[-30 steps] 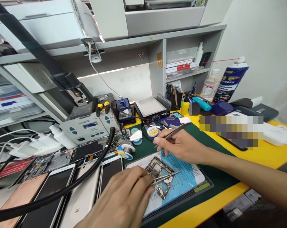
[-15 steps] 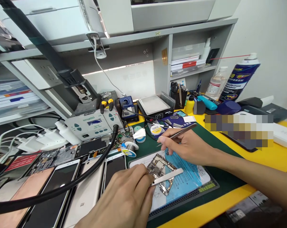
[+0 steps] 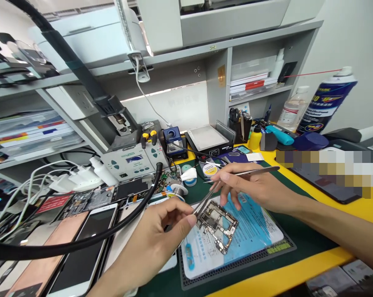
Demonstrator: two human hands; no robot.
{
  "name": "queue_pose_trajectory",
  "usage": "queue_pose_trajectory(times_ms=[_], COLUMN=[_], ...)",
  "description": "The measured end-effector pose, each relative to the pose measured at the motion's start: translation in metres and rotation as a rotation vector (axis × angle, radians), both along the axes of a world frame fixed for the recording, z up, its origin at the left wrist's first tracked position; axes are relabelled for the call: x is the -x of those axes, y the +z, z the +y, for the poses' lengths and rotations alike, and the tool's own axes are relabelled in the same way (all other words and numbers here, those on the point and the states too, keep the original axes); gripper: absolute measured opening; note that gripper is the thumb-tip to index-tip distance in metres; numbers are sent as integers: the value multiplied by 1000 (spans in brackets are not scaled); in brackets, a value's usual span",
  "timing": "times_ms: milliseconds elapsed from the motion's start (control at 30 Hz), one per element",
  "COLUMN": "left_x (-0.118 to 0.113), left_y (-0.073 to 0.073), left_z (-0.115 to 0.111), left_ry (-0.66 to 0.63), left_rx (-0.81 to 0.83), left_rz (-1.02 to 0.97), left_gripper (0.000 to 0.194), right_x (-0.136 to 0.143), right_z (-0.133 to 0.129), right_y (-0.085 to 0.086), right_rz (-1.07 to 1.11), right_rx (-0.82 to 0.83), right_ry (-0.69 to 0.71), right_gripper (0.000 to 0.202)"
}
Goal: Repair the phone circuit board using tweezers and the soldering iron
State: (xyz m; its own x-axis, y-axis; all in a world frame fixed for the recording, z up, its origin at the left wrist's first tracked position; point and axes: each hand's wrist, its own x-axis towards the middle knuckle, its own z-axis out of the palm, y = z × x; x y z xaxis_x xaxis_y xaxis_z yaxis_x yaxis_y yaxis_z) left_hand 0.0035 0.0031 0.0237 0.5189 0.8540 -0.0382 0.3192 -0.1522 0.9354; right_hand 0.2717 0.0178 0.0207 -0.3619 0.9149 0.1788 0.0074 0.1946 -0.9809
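My left hand (image 3: 161, 231) pinches a slim silver metal tool (image 3: 205, 200) between thumb and fingertips, at the upper left of a bare circuit board (image 3: 219, 222). The tool slants up toward my right hand (image 3: 251, 183), which grips dark tweezers (image 3: 263, 169) between thumb and index finger; their tips point left, and the other fingers hang loosely over the board's upper edge. The circuit board lies on a blue and white sheet (image 3: 260, 231). Whether the right fingers also touch the silver tool is unclear.
Several phones, one with a black screen (image 3: 87, 243), lie at the left under a black hose (image 3: 118, 233). Behind are a soldering station (image 3: 133, 163), a solder spool (image 3: 177, 190) and a heating plate (image 3: 206, 138). A spray can (image 3: 328, 101) and a clear bottle (image 3: 293, 111) stand back right.
The view has shifted. My left hand has moved off the board's left side and turned, its pale strip gone, a silver tool now pinched. My right hand's tweezers lie flatter.
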Motion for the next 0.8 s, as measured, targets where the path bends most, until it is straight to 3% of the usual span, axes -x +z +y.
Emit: queue_pose_trajectory(times_ms=[233,400,600,700,800], left_x=[-5,-4,-3,-3,-3], left_y=[6,0,-14,-20,-22], left_z=[1,0,-4,-5,-3], left_ry=[-19,-24,21,11,29], left_rx=[54,-73,-604,-916,-1122], left_rz=[-51,-25,103,168,235], left_gripper=[42,33,12,13,16], right_x=[5,5,4,5,4], right_z=[-7,-7,-9,-12,-13], right_y=[4,0,-1,1,1], right_rz=[-41,-120,-181,-161,-201], right_rx=[65,51,33,46,-32], right_ry=[20,3,9,15,-8], right_gripper=[32,31,35,30,28])
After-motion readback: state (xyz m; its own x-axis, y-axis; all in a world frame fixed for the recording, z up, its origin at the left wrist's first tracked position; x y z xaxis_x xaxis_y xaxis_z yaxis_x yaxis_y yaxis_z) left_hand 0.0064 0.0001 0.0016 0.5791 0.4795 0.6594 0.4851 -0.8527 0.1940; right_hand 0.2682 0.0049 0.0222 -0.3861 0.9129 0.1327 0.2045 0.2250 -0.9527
